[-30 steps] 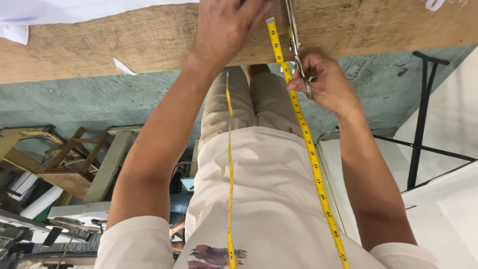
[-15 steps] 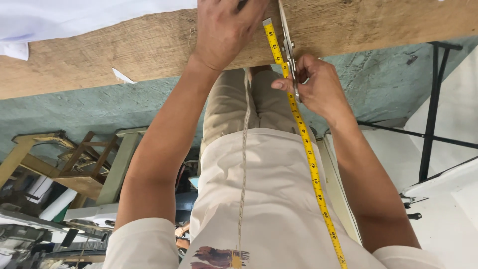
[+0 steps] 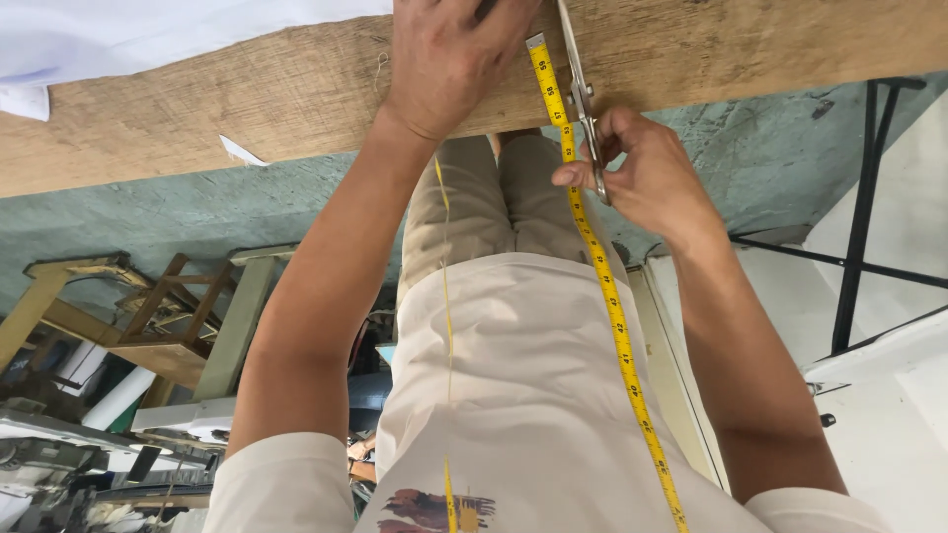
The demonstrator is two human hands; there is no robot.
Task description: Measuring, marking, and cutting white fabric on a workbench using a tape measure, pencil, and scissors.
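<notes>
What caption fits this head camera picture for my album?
Left hand presses flat on the rough wooden board while the right hand grips metal scissors beside a hanging yellow tape measure.

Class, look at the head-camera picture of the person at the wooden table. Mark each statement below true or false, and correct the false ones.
1. The right hand holds metal scissors. True.
2. The tape measure is red. False: it is yellow and hangs down over the person's front.
3. The left hand presses flat on the wooden table. True.
4. The left hand holds the scissors. False: it holds no tool; the scissors are in the right hand.
5. White cloth lies on the far part of the table. True.
</notes>
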